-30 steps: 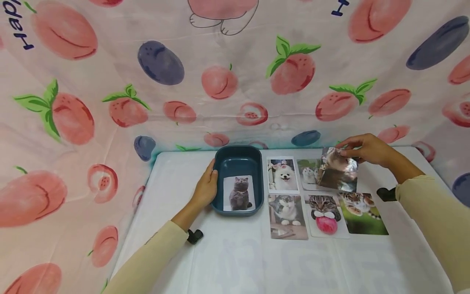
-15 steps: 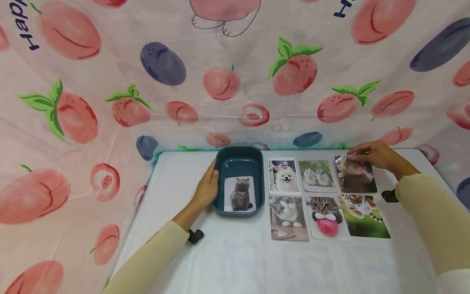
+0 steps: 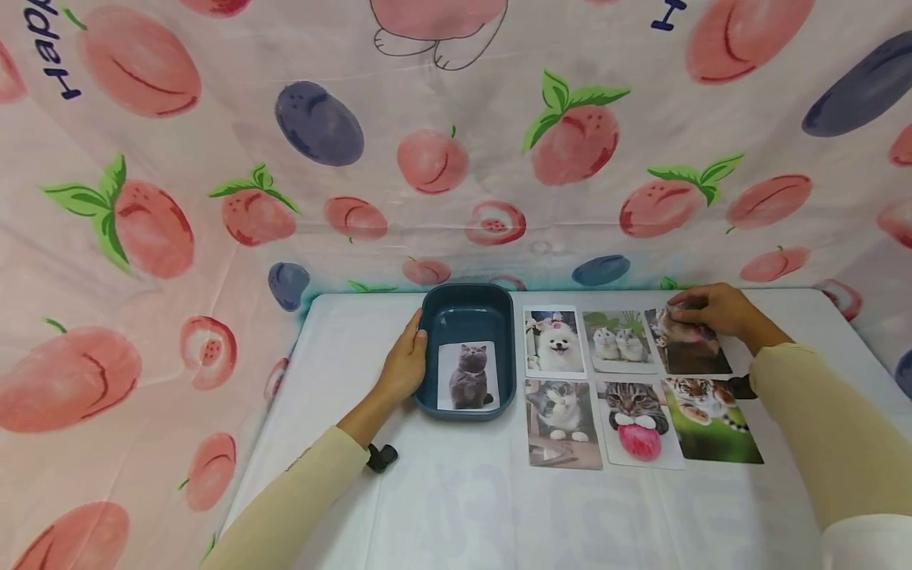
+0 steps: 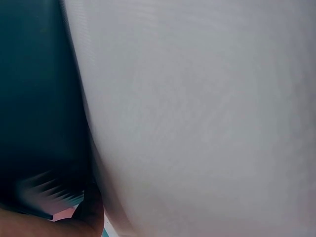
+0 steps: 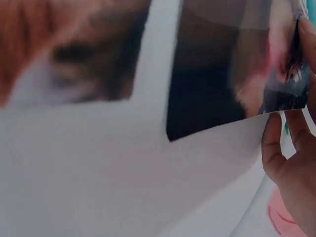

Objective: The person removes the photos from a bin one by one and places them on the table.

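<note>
My left hand (image 3: 402, 360) grips the left side of a dark teal tray (image 3: 468, 323), thumb at its rim. Inside the tray lies a photo card of a grey cat (image 3: 469, 378). At the right end of the back row, my right hand (image 3: 720, 313) pinches a dark brown animal photo card (image 3: 694, 356) by its far edge. The right wrist view shows fingers under that raised edge of the glossy card (image 5: 212, 64); its near end lies low by the table. Beside it is a card with two small white animals (image 3: 618, 342).
A white dog card (image 3: 556, 344) lies right of the tray. The front row holds a grey-and-white cat card (image 3: 563, 423), a tabby card with a pink ball (image 3: 640, 427) and a tiger card (image 3: 716, 431). A fruit-print cloth (image 3: 427, 222) hangs behind the white table (image 3: 456, 491).
My right hand has carried the brown card rightward and down, off the card with two white animals, to the back row's right end. My left hand stays on the tray.
</note>
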Action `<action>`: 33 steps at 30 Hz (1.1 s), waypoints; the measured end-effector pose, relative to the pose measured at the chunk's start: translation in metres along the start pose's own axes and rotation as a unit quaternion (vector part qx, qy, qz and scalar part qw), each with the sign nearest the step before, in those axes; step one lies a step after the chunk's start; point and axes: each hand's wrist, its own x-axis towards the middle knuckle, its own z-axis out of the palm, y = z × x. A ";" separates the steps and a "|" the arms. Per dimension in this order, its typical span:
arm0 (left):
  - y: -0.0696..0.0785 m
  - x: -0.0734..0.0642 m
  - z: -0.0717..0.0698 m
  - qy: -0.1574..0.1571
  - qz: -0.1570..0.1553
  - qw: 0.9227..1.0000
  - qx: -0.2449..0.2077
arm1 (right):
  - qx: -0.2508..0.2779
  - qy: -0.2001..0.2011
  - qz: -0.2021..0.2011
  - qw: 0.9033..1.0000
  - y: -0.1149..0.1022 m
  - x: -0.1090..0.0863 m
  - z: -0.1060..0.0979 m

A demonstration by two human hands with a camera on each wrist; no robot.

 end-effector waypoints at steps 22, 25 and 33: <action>-0.001 0.000 0.001 0.005 0.002 1.000 0.006 | -0.039 0.021 -0.015 0.999 -0.006 -0.001 0.005; -0.001 0.000 0.001 0.003 0.001 1.000 0.009 | -0.043 0.035 -0.017 0.998 -0.019 -0.001 0.001; 0.001 -0.001 -0.001 0.000 -0.001 1.000 0.013 | -0.015 0.042 -0.064 0.997 -0.098 0.005 -0.004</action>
